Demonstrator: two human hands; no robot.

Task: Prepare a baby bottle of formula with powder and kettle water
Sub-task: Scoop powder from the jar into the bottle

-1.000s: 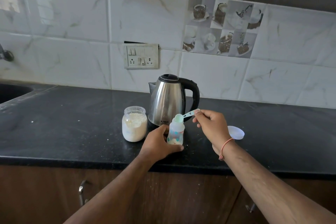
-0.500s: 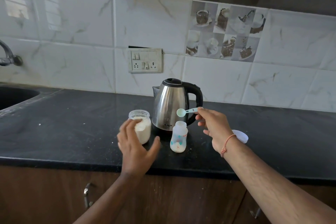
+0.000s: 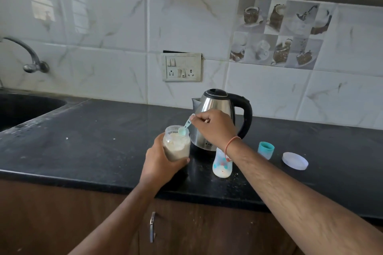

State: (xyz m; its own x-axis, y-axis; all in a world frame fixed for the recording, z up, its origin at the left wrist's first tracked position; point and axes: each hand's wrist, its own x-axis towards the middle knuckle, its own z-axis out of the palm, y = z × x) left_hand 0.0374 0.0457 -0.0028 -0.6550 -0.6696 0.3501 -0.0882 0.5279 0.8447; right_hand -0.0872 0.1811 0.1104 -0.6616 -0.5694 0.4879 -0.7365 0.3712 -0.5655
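Observation:
My left hand [image 3: 159,161] grips the open glass jar of white formula powder [image 3: 176,144], held tilted just above the black counter. My right hand [image 3: 213,126] pinches the handle of a small teal scoop [image 3: 184,129] whose bowl dips into the jar's mouth. The open baby bottle [image 3: 221,165], with some white powder at its bottom, stands on the counter under my right wrist. Behind both hands stands the steel kettle [image 3: 215,105] with its black lid and handle.
The teal bottle cap [image 3: 266,149] and a white jar lid [image 3: 295,160] lie on the counter [image 3: 93,138] to the right. A sink [image 3: 24,109] and tap [image 3: 31,56] are at far left. A wall socket [image 3: 182,67] sits above the kettle. Cabinet doors hang below the counter edge.
My left hand let go of the bottle, reached left and took hold of the powder jar. My right hand carried the scoop from the bottle's mouth over to the jar.

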